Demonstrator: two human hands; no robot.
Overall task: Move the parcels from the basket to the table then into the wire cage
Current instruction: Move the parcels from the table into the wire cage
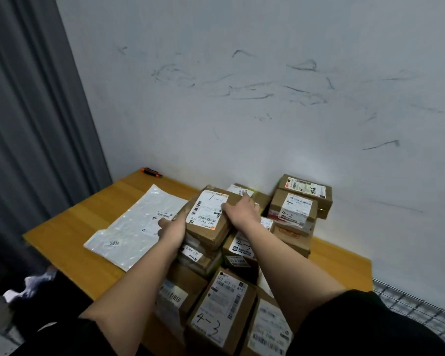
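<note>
A brown cardboard parcel (211, 217) with a white label sits on top of a pile of boxes on the wooden table (70, 232). My left hand (171, 231) grips its left side and my right hand (242, 210) grips its far right edge. Several more cardboard parcels lie around it: a stack at the back right (297, 201), and boxes marked "4-3" (221, 312) near the front. A flat white plastic mailer (136, 224) lies on the table to the left. The wire cage (419, 314) shows at the lower right, beside the table. No basket is in view.
An orange and black tool (152, 172) lies at the table's far left corner by the wall. A grey curtain (31, 124) hangs at the left. Dark things and white wrapping (28, 283) lie on the floor at the lower left.
</note>
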